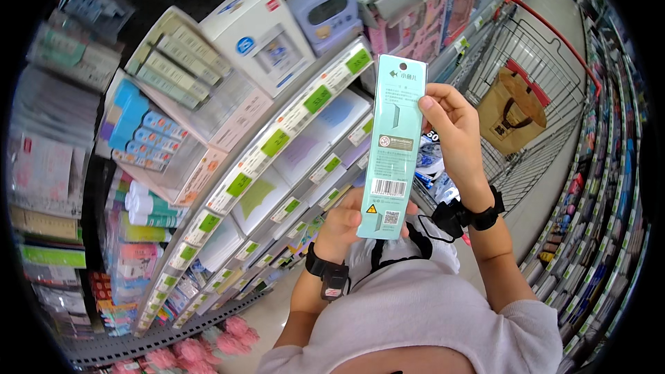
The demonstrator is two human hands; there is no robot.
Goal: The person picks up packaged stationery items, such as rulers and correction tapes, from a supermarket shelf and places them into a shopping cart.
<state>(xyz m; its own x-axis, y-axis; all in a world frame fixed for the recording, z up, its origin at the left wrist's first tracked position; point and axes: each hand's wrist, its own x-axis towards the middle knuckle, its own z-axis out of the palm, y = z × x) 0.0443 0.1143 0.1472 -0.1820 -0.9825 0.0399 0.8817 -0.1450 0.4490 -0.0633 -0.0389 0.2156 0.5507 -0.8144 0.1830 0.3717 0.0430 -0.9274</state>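
Between my hands is a long, flat, mint-green package (397, 150), its printed back turned towards me. It has a round hang hole at the top, and bears writing, a barcode and a square printed code. My left hand (340, 223) grips its lower end, thumb on the left edge and fingertips showing past the right edge. My right hand (454, 119) pinches the upper right edge, thumb in front. What the package contains cannot be made out from this side.
Left of me, a store shelf (280, 137) with price tags holds boxed erasers (150, 140), a white box (260, 36) and a purple clock-like item (327, 13). A wire shopping cart (524, 52) with a brown bag (511, 111) stands ahead right. Another stocked shelf (576, 249) lines the right.
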